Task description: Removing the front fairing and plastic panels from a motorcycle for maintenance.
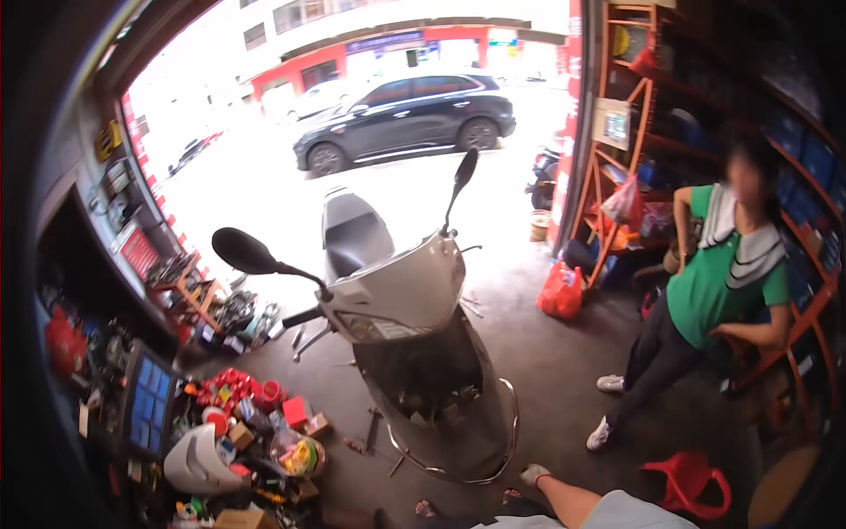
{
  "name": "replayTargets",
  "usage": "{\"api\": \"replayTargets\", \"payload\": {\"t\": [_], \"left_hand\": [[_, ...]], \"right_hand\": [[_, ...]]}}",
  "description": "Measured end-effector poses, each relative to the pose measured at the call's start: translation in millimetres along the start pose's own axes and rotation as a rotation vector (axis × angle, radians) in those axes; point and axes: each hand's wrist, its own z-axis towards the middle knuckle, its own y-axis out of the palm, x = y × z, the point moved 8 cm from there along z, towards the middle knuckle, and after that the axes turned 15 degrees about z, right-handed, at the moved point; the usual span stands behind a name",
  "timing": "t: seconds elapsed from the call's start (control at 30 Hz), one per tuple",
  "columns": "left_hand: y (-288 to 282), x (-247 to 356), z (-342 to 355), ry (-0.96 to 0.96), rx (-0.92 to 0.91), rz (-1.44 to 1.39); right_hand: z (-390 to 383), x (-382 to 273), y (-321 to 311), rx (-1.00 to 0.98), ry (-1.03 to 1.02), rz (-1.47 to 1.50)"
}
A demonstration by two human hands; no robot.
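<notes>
A scooter (388, 300) stands before me with its front facing me. Below its pale upper cowl, the front is uncovered and shows dark inner parts (432, 379). A chrome bar (514, 423) curves around its lower end. From the lower right comes my right forearm. My right hand (533, 474), in a pale glove with a red cuff, is beside the chrome bar; its fingers are too small to make out, and I cannot tell whether it touches anything. My left hand is out of view. Hand tools (372, 432) lie on the floor left of the scooter.
A white scooter panel (198, 458) rests among boxes, red parts and a plastic jar (298, 454) at left. A person in a green top (709, 295) stands at right, near a red plastic stool (687, 485) and shelves. A dark car (410, 119) is on the street outside.
</notes>
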Motion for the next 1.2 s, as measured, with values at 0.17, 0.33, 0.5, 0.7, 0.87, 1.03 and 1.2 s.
{"api": "replayTargets", "payload": {"t": [0.17, 0.33, 0.5, 0.7, 0.87, 1.03, 1.2], "left_hand": [[-36.5, -38.9, 44.8, -0.187, -0.123, -0.199], [-64.0, -42.3, 85.1, -0.063, -0.337, 0.118], [-79.7, -74.0, 89.0, -0.115, -0.435, 0.226], [-81.2, -40.4, 89.9, -0.148, -0.402, 0.008], [-82.9, -40.4, 72.1, -0.056, -0.19, 0.0], [-91.7, -17.6, 30.5, -0.09, -0.138, 0.397], [-107.8, -69.3, -13.6, -0.223, 0.077, 0.404]], "right_hand": [[-35.1, -1.3, 52.3, -0.195, 0.049, -0.134], [-76.5, -45.9, 87.0, -0.24, -0.04, -0.149], [-111.8, -67.6, 94.0, 0.009, 0.091, 0.156], [-110.4, -28.7, 109.3, 0.023, 0.122, 0.102], [-95.3, 15.0, 107.2, 0.11, 0.227, 0.122], [-89.8, 26.6, 114.6, -0.066, -0.088, -0.224], [-75.9, 2.2, 129.0, -0.023, -0.386, -0.461]]}}
